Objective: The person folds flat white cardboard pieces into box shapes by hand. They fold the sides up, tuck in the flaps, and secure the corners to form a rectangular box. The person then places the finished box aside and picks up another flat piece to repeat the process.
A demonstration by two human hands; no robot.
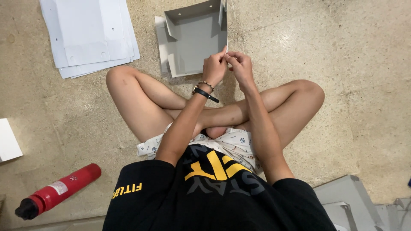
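Half-folded grey cardboard box [195,38] on the speckled floor [342,64], just ahead of the crossed legs, walls partly raised, open side up. Near right corner of it pinched between both hands: left hand [214,67] closed on the white edge with fingertips together, right hand [240,65] closed beside it, fingers curled in and touching the left ones. On the left wrist, a black watch [204,93] and a bead bracelet [206,84]. Further left on the floor, a stack of flat white cardboard sheets [90,34], well apart from the box. At the left edge, one more white sheet [7,141], partly cut off. Lower left, a red fire extinguisher [58,191] lying on its side. Lower right, finished grey boxes [349,201], only partly in view.
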